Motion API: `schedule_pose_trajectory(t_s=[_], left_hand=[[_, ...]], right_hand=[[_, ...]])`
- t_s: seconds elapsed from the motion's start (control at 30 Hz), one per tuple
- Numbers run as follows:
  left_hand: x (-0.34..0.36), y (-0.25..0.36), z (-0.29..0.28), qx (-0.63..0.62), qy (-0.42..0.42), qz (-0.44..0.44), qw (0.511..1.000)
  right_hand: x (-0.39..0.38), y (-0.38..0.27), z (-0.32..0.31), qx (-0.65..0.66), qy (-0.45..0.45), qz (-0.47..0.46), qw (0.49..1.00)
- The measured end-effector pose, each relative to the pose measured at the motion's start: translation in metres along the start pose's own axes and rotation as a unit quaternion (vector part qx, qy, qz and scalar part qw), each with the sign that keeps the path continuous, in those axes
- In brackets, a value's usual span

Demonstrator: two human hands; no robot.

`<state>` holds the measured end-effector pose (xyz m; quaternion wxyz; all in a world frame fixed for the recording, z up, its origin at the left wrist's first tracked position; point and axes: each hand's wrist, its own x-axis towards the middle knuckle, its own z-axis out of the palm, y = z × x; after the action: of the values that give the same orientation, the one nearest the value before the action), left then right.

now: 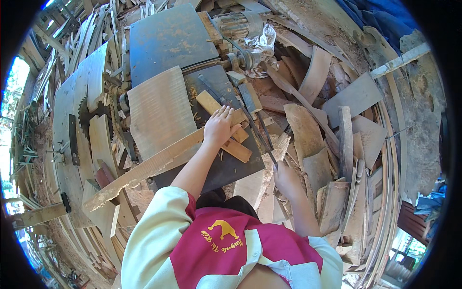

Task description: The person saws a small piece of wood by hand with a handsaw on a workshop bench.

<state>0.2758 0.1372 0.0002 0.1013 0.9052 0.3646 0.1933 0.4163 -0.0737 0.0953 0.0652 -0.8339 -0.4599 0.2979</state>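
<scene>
My left hand (221,126) lies across the right end of a long rough-edged wooden plank (159,163), its fingers stretched out on top. The plank slants from the lower left up over a dark machine table (216,172). Small wooden blocks (208,102) sit under and beside that hand, with shavings about them. My right hand (288,180) is closed around the near end of a thin dark rod (267,144). This rod runs up along the table's right edge, near a grey block (250,98). What kind of tool the rod is, I cannot make out.
Beyond the plank are a wide board (161,108) and a blue-grey metal plate (168,38). A toothed circular saw blade (84,117) stands at the left in a wooden bench (66,103). A motor (233,25) is at the back; wood offcuts (308,127) pile at the right.
</scene>
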Motion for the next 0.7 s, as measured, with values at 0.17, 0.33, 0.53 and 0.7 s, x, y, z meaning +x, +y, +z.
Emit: schedule_pose_trajectory(t_s=[0.17,0.33,0.53,0.7], left_hand=[[0.004,0.002,0.001,0.004,0.007,0.008,1.000],[0.005,-0.001,0.000,0.008,0.013,0.005,1.000],[0.008,0.001,-0.001,-0.008,0.013,0.007,1.000],[0.012,-0.001,-0.024,-0.054,-0.041,-0.011,0.998]], right_hand=[[0.042,0.005,-0.002,-0.004,0.045,0.003,0.999],[0.037,-0.004,-0.008,-0.028,0.019,-0.040,0.999],[0.048,-0.007,0.031,-0.036,0.048,-0.030,0.998],[0.049,-0.006,0.018,-0.026,0.063,-0.045,0.997]])
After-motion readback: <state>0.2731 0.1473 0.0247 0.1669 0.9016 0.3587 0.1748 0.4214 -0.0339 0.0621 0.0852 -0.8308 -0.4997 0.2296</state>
